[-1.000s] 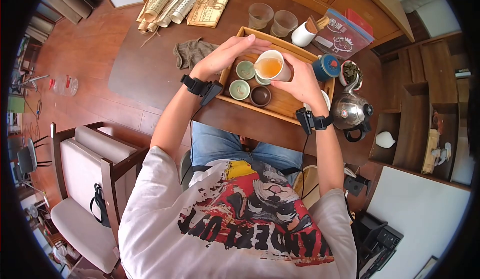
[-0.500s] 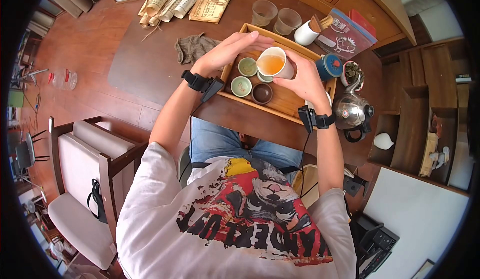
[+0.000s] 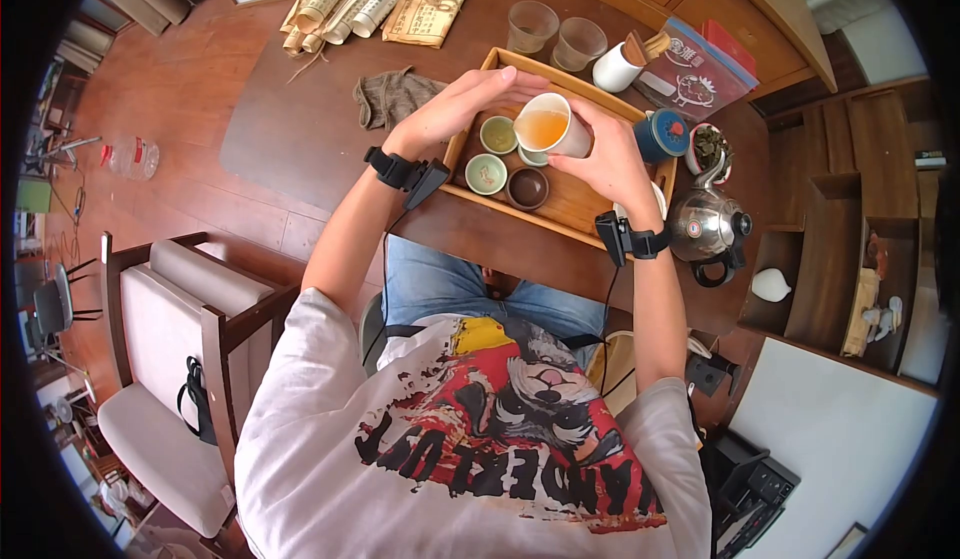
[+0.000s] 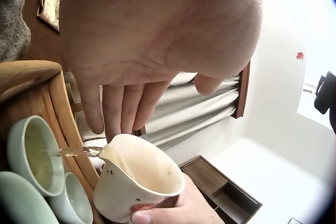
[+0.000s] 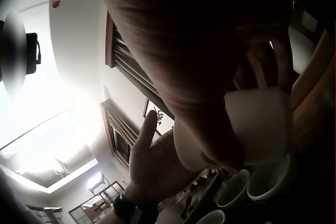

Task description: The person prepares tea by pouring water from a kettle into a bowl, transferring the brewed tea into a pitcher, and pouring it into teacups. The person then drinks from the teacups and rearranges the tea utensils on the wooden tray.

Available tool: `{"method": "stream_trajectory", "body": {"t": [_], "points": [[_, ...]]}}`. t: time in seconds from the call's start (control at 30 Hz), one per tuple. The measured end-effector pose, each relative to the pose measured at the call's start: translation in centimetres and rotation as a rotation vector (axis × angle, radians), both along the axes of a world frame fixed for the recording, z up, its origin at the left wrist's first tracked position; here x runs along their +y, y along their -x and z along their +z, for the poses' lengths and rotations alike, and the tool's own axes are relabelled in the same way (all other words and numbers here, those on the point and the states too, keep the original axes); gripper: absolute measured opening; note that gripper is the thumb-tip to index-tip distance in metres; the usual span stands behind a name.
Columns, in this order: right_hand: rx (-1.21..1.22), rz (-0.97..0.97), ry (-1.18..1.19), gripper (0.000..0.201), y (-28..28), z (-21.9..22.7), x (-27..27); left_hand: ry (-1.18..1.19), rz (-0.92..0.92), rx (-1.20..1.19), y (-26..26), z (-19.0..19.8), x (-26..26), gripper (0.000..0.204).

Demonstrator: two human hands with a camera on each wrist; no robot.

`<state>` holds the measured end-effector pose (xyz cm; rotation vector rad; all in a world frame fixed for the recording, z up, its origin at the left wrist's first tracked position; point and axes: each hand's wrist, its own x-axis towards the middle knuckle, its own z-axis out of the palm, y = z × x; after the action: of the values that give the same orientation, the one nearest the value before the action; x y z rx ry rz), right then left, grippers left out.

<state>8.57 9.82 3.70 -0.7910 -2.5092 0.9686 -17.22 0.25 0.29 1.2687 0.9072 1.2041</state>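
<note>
My right hand (image 3: 612,164) grips a white tea pitcher (image 3: 577,139) of amber tea, tilted to the left. In the left wrist view a thin stream of tea (image 4: 79,151) runs from its spout into a pale green teacup (image 4: 17,139). That teacup (image 3: 498,137) is the upper left one on the tray and has yellowish tea in it. My left hand (image 3: 455,109) hovers palm down over the tray's left side with fingers straight, close to the pitcher's spout. Two more green teacups, one front left (image 3: 486,175) and one partly under the pitcher (image 3: 533,157), stand beside a brown cup (image 3: 527,189).
The wooden tray (image 3: 585,227) carries the cups. Right of it are a blue canister (image 3: 660,137), a bowl of leaves (image 3: 710,149) and a steel kettle (image 3: 700,224). Behind stand two clear glasses (image 3: 578,45) and a white tool holder (image 3: 615,69). A grey cloth (image 3: 390,99) lies left.
The upper left green teacup now shows yellowish tea inside that was not visible earlier. Both hands and the tilted pitcher hold nearly the same place.
</note>
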Motion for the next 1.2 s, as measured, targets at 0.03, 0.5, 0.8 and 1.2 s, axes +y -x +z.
{"method": "stream_trajectory", "body": {"t": [0.03, 0.5, 0.8, 1.2], "points": [[-0.015, -0.009, -0.007, 0.073, 0.0, -0.1, -0.1, 0.007, 0.004, -0.007, 0.0, -0.3, -0.1, 0.072], [0.185, -0.086, 0.200, 0.080, -0.8, -2.5, 0.0, -0.070, -0.002, -0.003, -1.2, 2.4, 0.6, 0.065], [0.193, -0.092, 0.222, 0.081, -3.7, -1.3, 0.5, -0.136, 0.021, 0.155, -3.0, 2.5, 1.2, 0.071], [0.039, -0.078, 0.109, 0.078, -5.3, -1.6, 0.6, -0.072, 0.112, 0.136, -3.4, 0.8, -0.6, 0.074]]}}
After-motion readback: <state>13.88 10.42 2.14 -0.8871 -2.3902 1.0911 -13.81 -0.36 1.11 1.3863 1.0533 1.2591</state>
